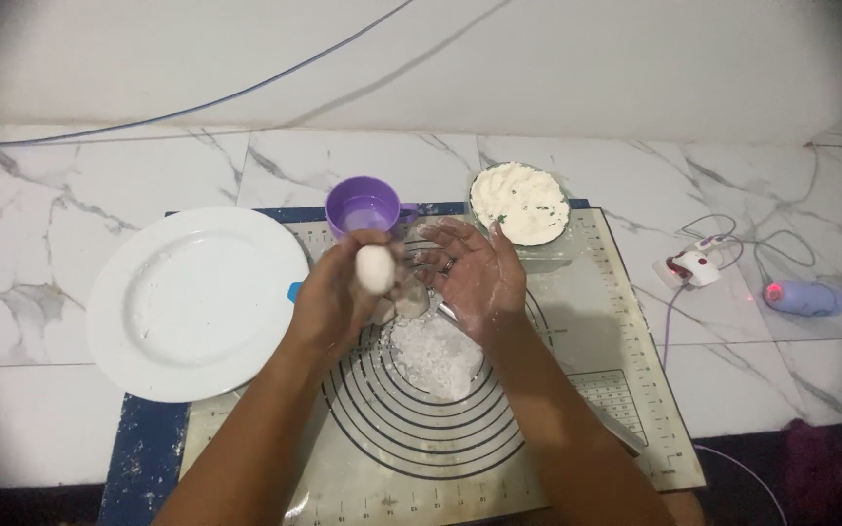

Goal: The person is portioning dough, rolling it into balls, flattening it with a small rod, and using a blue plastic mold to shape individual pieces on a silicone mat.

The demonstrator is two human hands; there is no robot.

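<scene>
Currently shaping step: left hand [338, 297] fingers clamped on dough ball [375, 269], raised above baking mat [596, 390]. Right hand [475, 273] open, palm up, floury, beside ball. Next likely: roll ball between palms, gently.

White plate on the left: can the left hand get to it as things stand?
Probably yes. The white plate lies bare just beside the left hand, nothing between them, though that hand's grip is taken by a dough ball.
</scene>
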